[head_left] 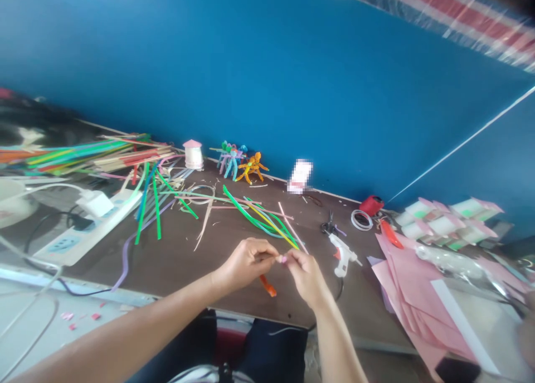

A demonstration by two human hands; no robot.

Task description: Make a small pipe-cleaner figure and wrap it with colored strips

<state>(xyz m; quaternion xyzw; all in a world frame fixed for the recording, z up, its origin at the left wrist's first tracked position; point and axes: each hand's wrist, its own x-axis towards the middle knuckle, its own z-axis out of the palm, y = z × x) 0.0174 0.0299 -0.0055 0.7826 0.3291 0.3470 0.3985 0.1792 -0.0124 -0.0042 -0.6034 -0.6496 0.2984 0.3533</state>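
My left hand (246,265) and my right hand (307,276) meet over the front of the brown table, fingertips almost touching. Between them is a small pale pink piece (283,258), too small and blurred to name, pinched by both hands. Just below my left fingers shows an orange fuzzy strip (268,286); whether it lies on the table or hangs from the hand I cannot tell. Beyond my hands lie loose green and yellow pipe cleaners (267,218). Farther back stand twisted pipe cleaner figures, an orange one (253,168) and a blue and purple cluster (230,159).
A white glue gun (345,256) and black scissors (330,226) lie right of my hands. Pink sheets (412,294) cover the right side, near stacked white rolls (447,227). Left are a power strip (75,235) with cables and a pipe cleaner pile (83,154). A blue wall (267,82) rises behind.
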